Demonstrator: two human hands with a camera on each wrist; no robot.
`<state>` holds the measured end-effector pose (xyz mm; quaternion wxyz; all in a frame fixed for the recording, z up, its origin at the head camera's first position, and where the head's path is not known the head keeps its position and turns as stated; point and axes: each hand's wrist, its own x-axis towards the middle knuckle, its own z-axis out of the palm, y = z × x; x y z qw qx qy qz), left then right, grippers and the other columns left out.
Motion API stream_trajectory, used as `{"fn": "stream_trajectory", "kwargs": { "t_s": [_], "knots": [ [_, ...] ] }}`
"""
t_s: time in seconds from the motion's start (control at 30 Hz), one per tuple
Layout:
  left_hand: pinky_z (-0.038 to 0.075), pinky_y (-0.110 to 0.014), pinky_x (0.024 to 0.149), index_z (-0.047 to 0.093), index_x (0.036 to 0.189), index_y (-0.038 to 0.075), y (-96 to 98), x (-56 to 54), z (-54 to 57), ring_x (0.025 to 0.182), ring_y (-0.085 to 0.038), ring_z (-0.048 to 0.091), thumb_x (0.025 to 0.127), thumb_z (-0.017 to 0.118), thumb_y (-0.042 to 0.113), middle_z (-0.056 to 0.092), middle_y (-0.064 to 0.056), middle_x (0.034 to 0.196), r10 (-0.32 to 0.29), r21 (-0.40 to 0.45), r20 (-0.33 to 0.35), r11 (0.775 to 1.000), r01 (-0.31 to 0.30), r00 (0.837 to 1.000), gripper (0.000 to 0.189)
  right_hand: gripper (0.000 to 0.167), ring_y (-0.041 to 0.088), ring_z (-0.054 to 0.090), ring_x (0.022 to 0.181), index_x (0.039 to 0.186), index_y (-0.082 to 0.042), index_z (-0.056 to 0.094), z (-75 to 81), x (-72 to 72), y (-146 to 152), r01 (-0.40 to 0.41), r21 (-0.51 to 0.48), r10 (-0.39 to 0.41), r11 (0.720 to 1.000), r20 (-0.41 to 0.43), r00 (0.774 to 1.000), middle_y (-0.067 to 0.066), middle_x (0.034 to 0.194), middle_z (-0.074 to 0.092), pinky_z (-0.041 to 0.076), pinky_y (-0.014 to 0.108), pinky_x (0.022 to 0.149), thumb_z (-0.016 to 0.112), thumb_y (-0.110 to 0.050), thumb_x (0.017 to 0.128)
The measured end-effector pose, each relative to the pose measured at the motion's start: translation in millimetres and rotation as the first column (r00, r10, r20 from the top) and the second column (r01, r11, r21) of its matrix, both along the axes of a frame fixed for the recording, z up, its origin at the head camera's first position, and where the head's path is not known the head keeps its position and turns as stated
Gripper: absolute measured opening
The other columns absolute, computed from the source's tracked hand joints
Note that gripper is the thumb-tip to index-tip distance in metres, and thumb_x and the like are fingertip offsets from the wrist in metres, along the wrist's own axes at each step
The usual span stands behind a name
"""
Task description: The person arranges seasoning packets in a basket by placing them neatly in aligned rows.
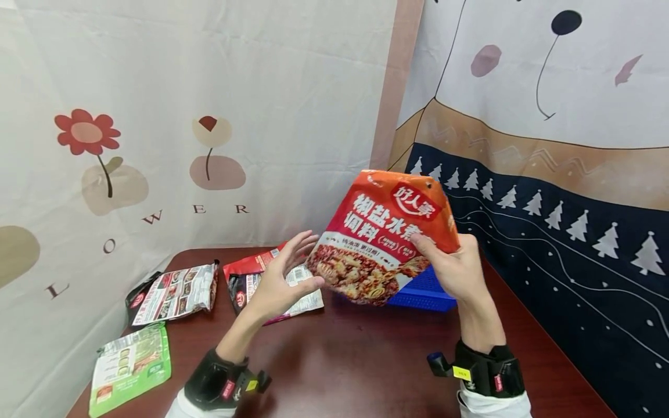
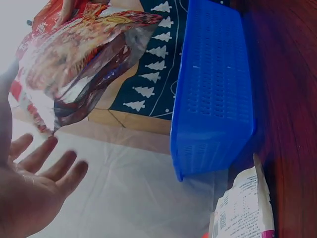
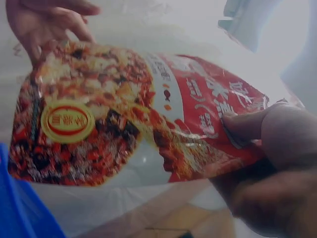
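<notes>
An orange-red seasoning pouch [image 1: 384, 238] with a food picture on its front is held up, tilted, above the table. My right hand [image 1: 460, 267] grips its right edge, thumb pressed on the printed face; the fingers behind are hidden in the head view. My left hand [image 1: 284, 284] is by the pouch's lower left corner with fingers spread and loosely bent. In the left wrist view the left hand [image 2: 37, 183] holds nothing, its fingertips close to the pouch corner; whether they touch it I cannot tell. The right wrist view shows the pouch [image 3: 99, 109] across its middle.
Behind the pouch stands a blue perforated basket [image 2: 215, 74], partly hidden in the head view. Left on the dark red table [image 1: 334, 360] lie a green pouch [image 1: 133, 366], a black-and-white pouch [image 1: 175, 293] and overlapping red and white pouches [image 1: 251, 264]. Printed curtains hang behind.
</notes>
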<state>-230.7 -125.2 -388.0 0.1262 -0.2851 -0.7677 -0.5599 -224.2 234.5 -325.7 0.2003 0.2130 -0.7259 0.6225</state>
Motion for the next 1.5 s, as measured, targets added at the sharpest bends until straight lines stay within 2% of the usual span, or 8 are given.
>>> {"fn": "stream_trajectory", "kwargs": {
  "t_s": [0.33,0.6,0.77,0.97,1.13,1.3,1.4,1.5],
  "knots": [
    [0.043,-0.068,0.132,0.043,0.173,0.033,25.3,-2.1,-13.5,0.165,-0.033,0.049,0.096,0.086,0.047,0.051,0.0,0.177,0.143,-0.157,-0.136,0.974,-0.164,0.98,0.089,0.035,0.007,0.084,0.1,0.137,-0.003,0.08,10.8,2.7,32,0.339,-0.179,-0.348,0.924,-0.021,0.937,-0.011,0.115,0.086,0.066,0.017,0.085,0.081,-0.014,0.105],
    [0.04,-0.065,0.135,0.046,0.172,0.015,52.3,-12.1,-28.8,0.168,-0.037,0.044,0.094,0.091,0.037,0.051,-0.013,0.177,0.069,-0.281,-0.273,0.948,-0.148,0.96,0.093,0.034,0.009,0.083,0.102,0.133,-0.001,0.082,9.5,-6.1,46,0.425,-0.363,-0.477,0.829,-0.064,0.876,-0.004,0.117,0.087,0.066,0.016,0.086,0.085,-0.012,0.101],
    [0.036,-0.065,0.137,0.047,0.171,0.015,66.4,-21.3,-36.8,0.171,-0.038,0.038,0.098,0.088,0.044,0.051,-0.01,0.177,0.046,-0.368,-0.254,0.919,-0.141,0.966,0.089,0.032,0.01,0.083,0.104,0.13,-0.003,0.084,8.5,-9.8,49,0.476,-0.426,-0.547,0.769,-0.056,0.835,0.003,0.12,0.087,0.065,0.015,0.087,0.087,-0.014,0.1],
    [0.037,-0.066,0.137,0.05,0.169,0.011,83.2,-31.6,-46.2,0.17,-0.041,0.04,0.101,0.085,0.046,0.056,-0.014,0.172,-0.011,-0.467,-0.292,0.874,-0.133,0.956,0.084,0.028,0.011,0.084,0.103,0.126,-0.003,0.085,8.1,-11.8,53,0.491,-0.451,-0.579,0.746,-0.074,0.812,0.002,0.117,0.087,0.066,0.016,0.087,0.086,-0.013,0.1],
    [0.034,-0.066,0.138,0.052,0.168,0.011,94.0,-36.5,-55.4,0.169,-0.041,0.041,0.104,0.08,0.049,0.057,-0.015,0.171,-0.058,-0.556,-0.316,0.82,-0.136,0.947,0.079,0.029,0.013,0.084,0.103,0.127,-0.003,0.085,7.9,-12.1,53,0.473,-0.473,-0.568,0.743,-0.073,0.82,0.003,0.118,0.087,0.066,0.017,0.087,0.086,-0.012,0.099],
    [0.032,-0.066,0.139,0.055,0.167,0.014,100.3,-39.5,-62.8,0.167,-0.039,0.045,0.111,0.067,0.057,0.061,-0.011,0.168,-0.076,-0.687,-0.331,0.703,-0.185,0.941,0.071,0.033,0.013,0.084,0.103,0.129,-0.002,0.084,7.5,-10.1,52,0.468,-0.492,-0.563,0.734,-0.056,0.825,0.005,0.119,0.087,0.066,0.016,0.087,0.088,-0.013,0.098],
    [0.037,-0.064,0.137,0.061,0.162,0.017,100.7,-40.3,-65.3,0.158,-0.035,0.056,0.114,0.06,0.057,0.07,-0.007,0.159,-0.061,-0.728,-0.381,0.635,-0.258,0.923,0.063,0.033,0.013,0.084,0.104,0.129,-0.002,0.084,7.7,-9.4,51,0.464,-0.5,-0.562,0.731,-0.056,0.825,0.006,0.12,0.087,0.066,0.017,0.087,0.089,-0.013,0.098],
    [0.047,-0.058,0.13,0.068,0.155,0.019,100.3,-41.9,-67.8,0.144,-0.029,0.068,0.117,0.057,0.052,0.077,-0.003,0.148,-0.045,-0.726,-0.447,0.602,-0.333,0.894,0.051,0.034,0.013,0.084,0.105,0.13,-0.002,0.083,8.0,-9.6,50,0.463,-0.498,-0.559,0.734,-0.054,0.828,0.006,0.121,0.087,0.066,0.017,0.087,0.089,-0.013,0.098]
  ]
}}
